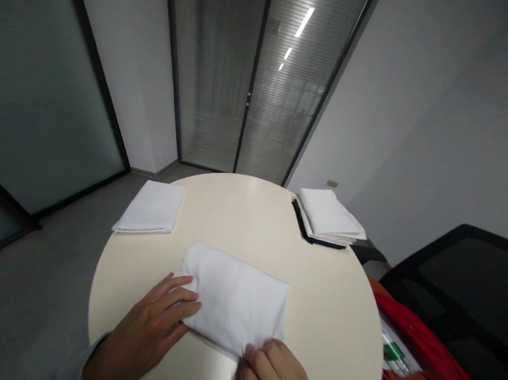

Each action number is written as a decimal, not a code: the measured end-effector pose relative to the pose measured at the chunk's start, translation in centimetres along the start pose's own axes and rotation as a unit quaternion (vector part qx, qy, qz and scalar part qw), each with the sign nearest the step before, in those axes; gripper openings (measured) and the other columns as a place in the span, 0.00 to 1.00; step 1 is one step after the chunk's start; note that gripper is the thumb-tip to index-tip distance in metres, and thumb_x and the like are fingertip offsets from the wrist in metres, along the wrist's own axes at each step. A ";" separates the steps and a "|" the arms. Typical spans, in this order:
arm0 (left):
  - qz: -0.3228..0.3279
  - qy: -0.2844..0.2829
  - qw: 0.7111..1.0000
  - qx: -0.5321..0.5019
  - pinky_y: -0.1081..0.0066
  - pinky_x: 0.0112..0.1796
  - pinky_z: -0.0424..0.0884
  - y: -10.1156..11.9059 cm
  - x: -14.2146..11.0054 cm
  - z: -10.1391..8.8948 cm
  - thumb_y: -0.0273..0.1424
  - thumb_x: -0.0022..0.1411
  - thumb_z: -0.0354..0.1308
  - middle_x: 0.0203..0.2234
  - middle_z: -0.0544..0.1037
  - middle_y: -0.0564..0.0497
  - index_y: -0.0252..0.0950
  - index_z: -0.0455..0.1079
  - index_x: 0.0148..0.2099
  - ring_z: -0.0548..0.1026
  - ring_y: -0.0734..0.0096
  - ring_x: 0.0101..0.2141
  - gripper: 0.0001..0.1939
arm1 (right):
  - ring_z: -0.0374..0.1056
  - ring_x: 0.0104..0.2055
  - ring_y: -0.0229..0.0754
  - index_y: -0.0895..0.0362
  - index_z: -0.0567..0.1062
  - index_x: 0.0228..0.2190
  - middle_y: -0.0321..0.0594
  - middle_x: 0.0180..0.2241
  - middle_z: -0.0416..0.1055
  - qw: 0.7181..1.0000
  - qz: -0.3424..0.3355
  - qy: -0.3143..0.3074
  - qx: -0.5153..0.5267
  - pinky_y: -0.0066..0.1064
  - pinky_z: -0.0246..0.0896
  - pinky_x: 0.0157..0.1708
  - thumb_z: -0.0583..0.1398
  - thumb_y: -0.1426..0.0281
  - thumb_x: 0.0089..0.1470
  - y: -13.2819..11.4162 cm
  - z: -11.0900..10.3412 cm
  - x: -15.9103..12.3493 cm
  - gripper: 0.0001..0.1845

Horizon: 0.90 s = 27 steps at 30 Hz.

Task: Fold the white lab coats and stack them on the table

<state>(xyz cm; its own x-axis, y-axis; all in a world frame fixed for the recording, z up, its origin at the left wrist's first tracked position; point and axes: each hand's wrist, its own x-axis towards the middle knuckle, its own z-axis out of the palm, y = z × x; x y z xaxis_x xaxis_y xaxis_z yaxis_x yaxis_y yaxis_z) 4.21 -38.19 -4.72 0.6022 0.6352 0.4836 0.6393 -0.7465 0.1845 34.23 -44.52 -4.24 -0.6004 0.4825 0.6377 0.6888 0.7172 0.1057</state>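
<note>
A folded white cloth point(236, 295) lies on the round cream table point(235, 212), slightly askew, close to me. My left hand point(153, 321) rests at its left edge, fingers stretched out over the fabric and thumb near the lower corner. At the near right corner, my right hand point(275, 369) pinches the edge of this cloth between thumb and curled fingers. Small creases run out from that pinch.
Another folded white cloth point(152, 207) lies at the table's far left edge. A stack of folded white cloths point(330, 215) sits on something black-edged at the far right. A black mesh chair point(467, 283) with a red item point(425, 338) stands to the right.
</note>
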 end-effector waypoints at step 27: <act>-0.045 -0.060 0.996 0.038 0.50 0.67 0.58 0.7 7.4 -0.8 0.44 0.77 0.47 0.69 0.66 0.47 0.44 0.59 0.73 0.61 0.58 0.69 0.28 | 0.50 0.73 0.61 0.52 0.58 0.71 0.45 0.72 0.53 0.946 0.226 -0.230 0.040 0.67 0.36 0.71 0.49 0.53 0.71 1.5 3.1 7.8 0.33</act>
<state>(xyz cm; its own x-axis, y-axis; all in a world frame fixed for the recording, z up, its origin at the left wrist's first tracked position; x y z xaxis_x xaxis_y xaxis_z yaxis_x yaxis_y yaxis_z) 8.76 -34.16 -0.36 0.5904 0.7218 0.3611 0.7248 -0.6710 0.1561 29.34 -38.18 -1.45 -0.3775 0.9036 0.2023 0.8955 0.4119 -0.1688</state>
